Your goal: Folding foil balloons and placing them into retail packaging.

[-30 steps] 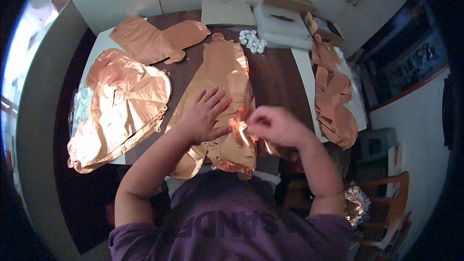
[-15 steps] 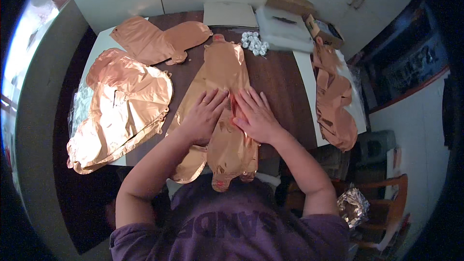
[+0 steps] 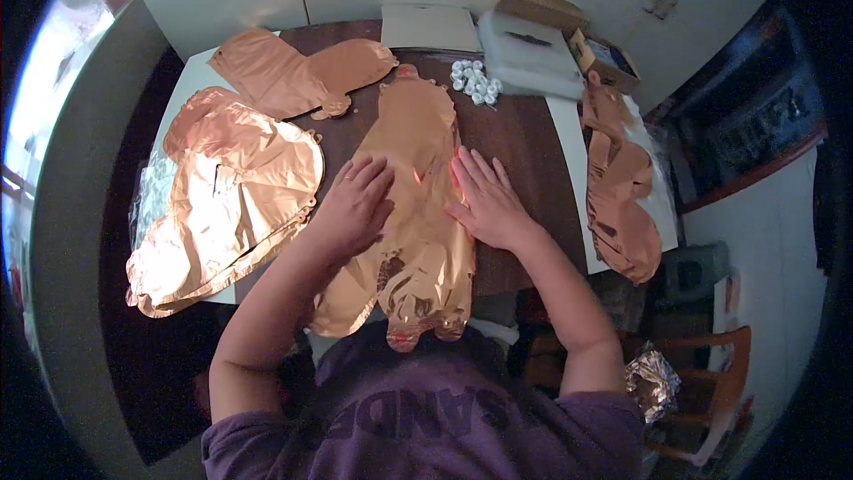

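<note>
Both palms now flat on the rose-gold foil balloon (image 3: pixel 410 204).

A second ago the right hand (image 3: pixel 484 204) pinched a lifted fold near the desk's (image 3: pixel 520 138) front edge; now that fold is laid down, and the left hand (image 3: pixel 355 204) and right press open-fingered, gripping nothing. The deflated balloon lies lengthwise mid-desk beneath both palms, its lower end overhanging the front edge.

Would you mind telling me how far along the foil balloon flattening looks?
Done: flattened rose-gold balloons lie stacked at the left and two at the top. In hand: the left hand and right hand press palms-down on the centre balloon. Left: the crumpled balloons at the right edge look untouched.
</note>
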